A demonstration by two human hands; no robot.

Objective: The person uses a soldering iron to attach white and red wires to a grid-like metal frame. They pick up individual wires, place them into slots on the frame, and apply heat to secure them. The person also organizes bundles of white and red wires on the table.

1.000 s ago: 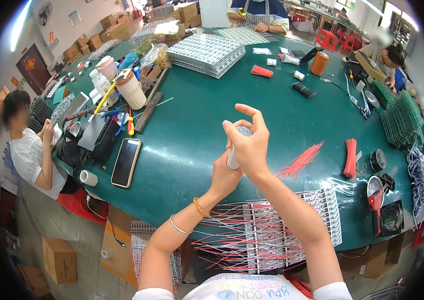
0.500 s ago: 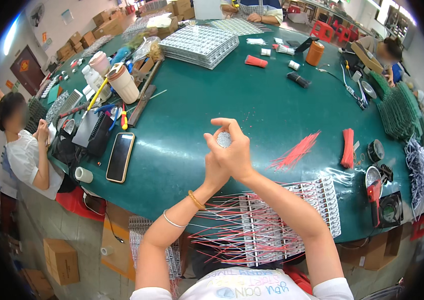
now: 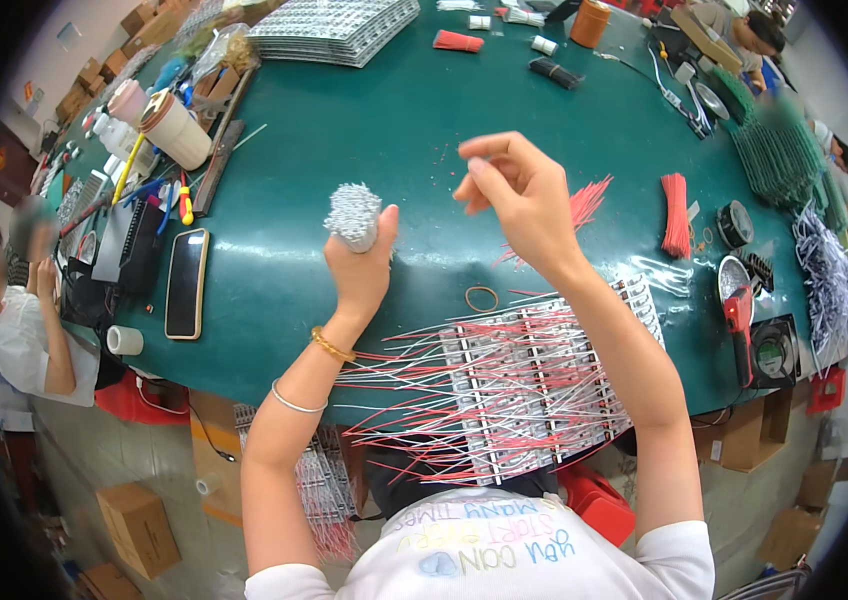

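Observation:
My left hand (image 3: 359,275) is wrapped round a thick bundle of white wires (image 3: 353,214), whose cut ends show above the fingers. To its right, my right hand (image 3: 522,200) is raised over the table with loosely bent fingers apart and nothing visible in them. Loose red wires (image 3: 587,203) lie partly hidden behind that hand. A tan rubber band (image 3: 481,299) rests on the table between my forearms. Below it, a panel of small boards (image 3: 534,385) with red and white wires sticking out lies at the near table edge, partly under my right forearm.
A phone (image 3: 187,285) lies at left, near cups (image 3: 175,130) and hand tools. On the right are a tied red wire bundle (image 3: 675,215), a black tape roll (image 3: 734,225) and a red-handled tool (image 3: 739,330). Stacked panels (image 3: 334,30) stand at the back. People sit at both sides.
My hands, earlier together around the bundle, have separated. The left has moved left with the white wires; the right has lifted away to the right. The view has shifted nearer my body.

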